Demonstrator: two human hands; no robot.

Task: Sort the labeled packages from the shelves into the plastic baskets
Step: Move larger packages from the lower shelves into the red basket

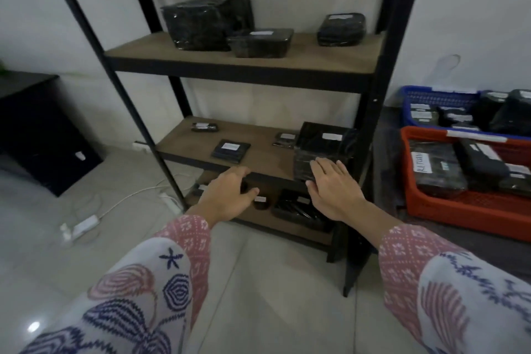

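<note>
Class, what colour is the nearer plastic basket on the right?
Red-orange basket, seen in the head view, the only one; the one behind it is blue.

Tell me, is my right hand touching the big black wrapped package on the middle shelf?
Touching. In the head view the right hand lies with straight fingers on the near face of the big black wrapped package, with no gap showing.

- Single head-worn view, wide-angle, facing forward and down.
- Near: both forearms reach in from bottom edge.
- Faces black shelf unit (230, 66) straight ahead; baskets at right edge.
- No second view.
</note>
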